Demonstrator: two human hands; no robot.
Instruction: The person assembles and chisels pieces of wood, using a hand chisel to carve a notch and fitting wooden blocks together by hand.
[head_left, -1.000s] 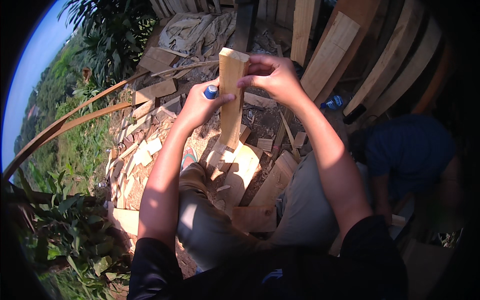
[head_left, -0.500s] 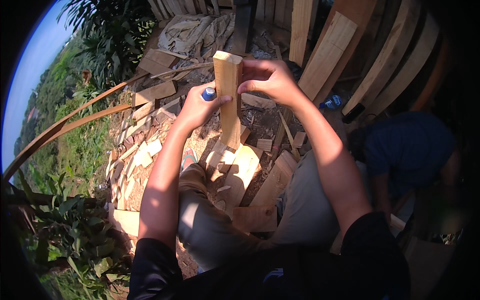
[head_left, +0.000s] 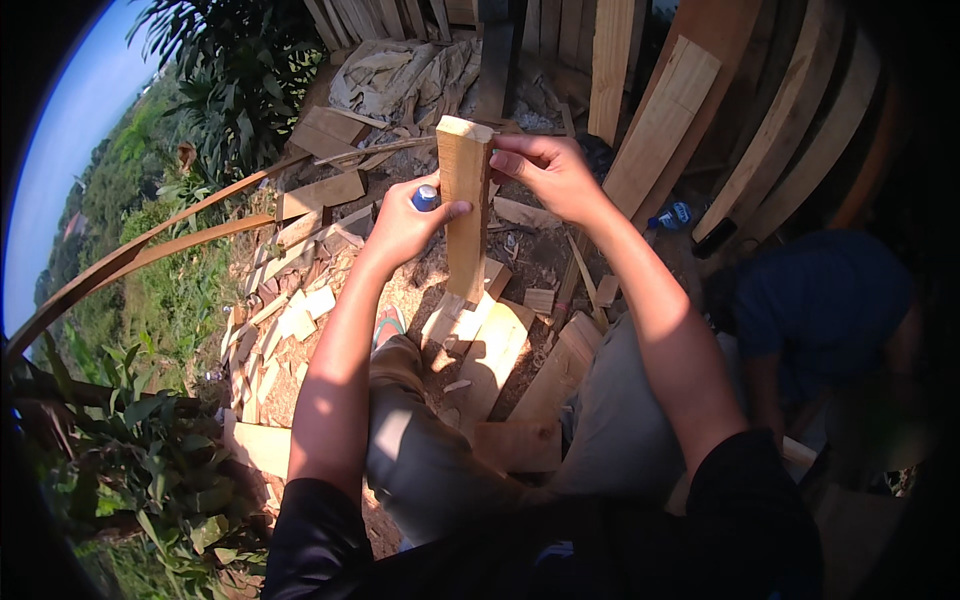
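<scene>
An upright wooden block (head_left: 464, 210) stands in front of me, long and pale, its lower end close above the offcuts. My left hand (head_left: 405, 225) is closed on its left side, the thumb across the near face. The same hand also keeps a blue cylinder with a silvery end (head_left: 425, 197), which looks like a tool handle; the rest of it is hidden. At the block's upper right edge is my right hand (head_left: 545, 175), thumb and fingers bent together around that edge. Its fingertips are partly behind the wood.
Boards and offcuts (head_left: 490, 350) lie between my legs, with wood chips (head_left: 300, 318) at left. Long planks (head_left: 665, 120) lean at the back right, near a blue-labelled plastic bottle (head_left: 672, 215). A person in a dark blue shirt (head_left: 815, 300) bends at the right. Cloth sheeting (head_left: 405, 78) lies behind.
The whole view has shifted slightly, so the block and hands sit a little lower and further right. My right thumb has moved up against the block's edge, closer to the fingers.
</scene>
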